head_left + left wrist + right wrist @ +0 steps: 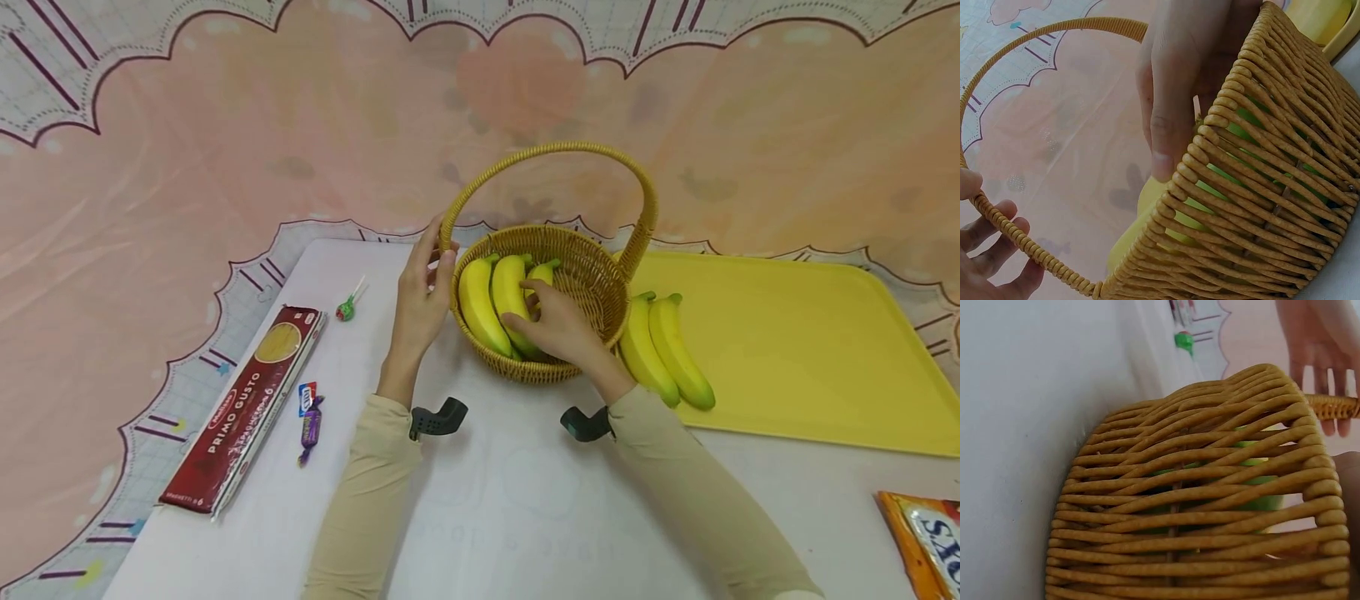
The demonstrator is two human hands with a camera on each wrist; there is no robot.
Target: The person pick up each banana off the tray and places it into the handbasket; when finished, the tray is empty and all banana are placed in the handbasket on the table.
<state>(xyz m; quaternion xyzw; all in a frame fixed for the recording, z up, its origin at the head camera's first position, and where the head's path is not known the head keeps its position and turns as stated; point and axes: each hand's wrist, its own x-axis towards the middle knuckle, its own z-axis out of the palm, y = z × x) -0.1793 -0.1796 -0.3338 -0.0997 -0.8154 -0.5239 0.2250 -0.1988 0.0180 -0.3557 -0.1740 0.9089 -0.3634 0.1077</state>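
Observation:
My left hand (422, 296) holds the left foot of the arched handle (570, 147) on a yellow wicker basket (540, 372). In the left wrist view, the fingers (997, 250) curl round the handle. Three bananas lie side by side in the basket: a left banana (480, 304), a middle banana (510, 287) and a right banana (545, 270). My right hand (558, 325) reaches in from the right, bent fingers and thumb against the middle and right bananas. It partly covers the right banana, and its grip is hidden. The basket wall fills the right wrist view.
Beside the basket, two more bananas (663, 350) lie on the left end of a yellow tray (810, 350). At left are a red pasta packet (243, 408), a green lollipop (346, 310) and wrapped sweets (310, 429). An orange packet (922, 537) lies at the right edge.

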